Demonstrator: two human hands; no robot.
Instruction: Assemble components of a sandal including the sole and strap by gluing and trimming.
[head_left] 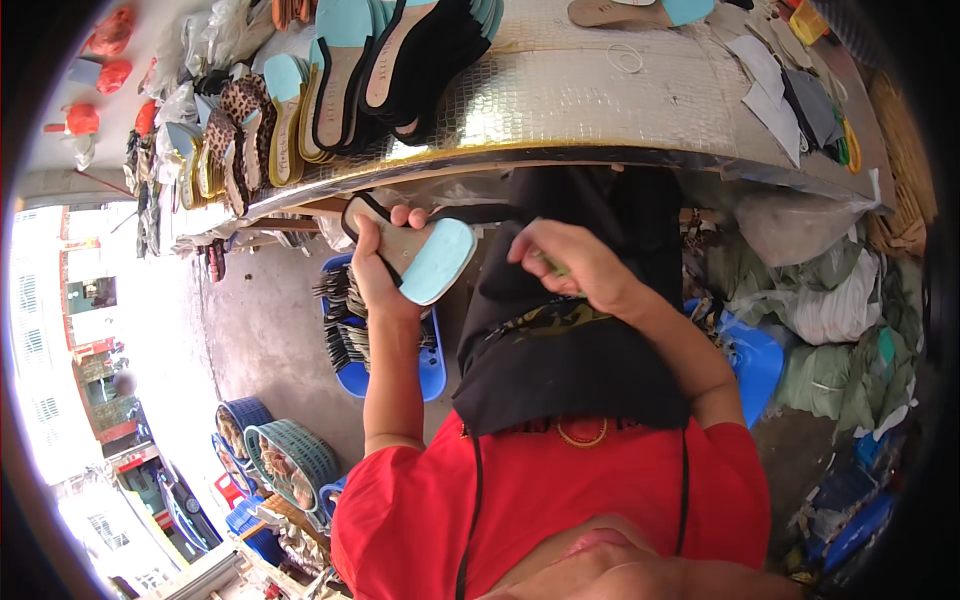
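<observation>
My left hand (pixel 376 268) grips a shoe insole (pixel 440 262) below the table's front edge, with the thumb on its face and fingertips over the far rim. The insole has a light blue front part, a beige heel part and black edging. A black strip (pixel 484 213) runs from it toward my right hand (pixel 580 264); whether the fingers touch its end I cannot tell. My right hand is closed, and a bit of something green (pixel 558 269) shows between the fingers, mostly hidden. A black apron (pixel 570 365) hangs behind both hands.
On the silvery worktable (pixel 590 100) lie stacked black-edged insoles (pixel 425 65), leopard-print ones (pixel 240 130) and grey scraps (pixel 768 95). Below stand a blue basket (pixel 436 375) of dark pieces, a green basket (pixel 300 445) and a blue container (pixel 750 355). Plastic sacks (pixel 835 310) lie right.
</observation>
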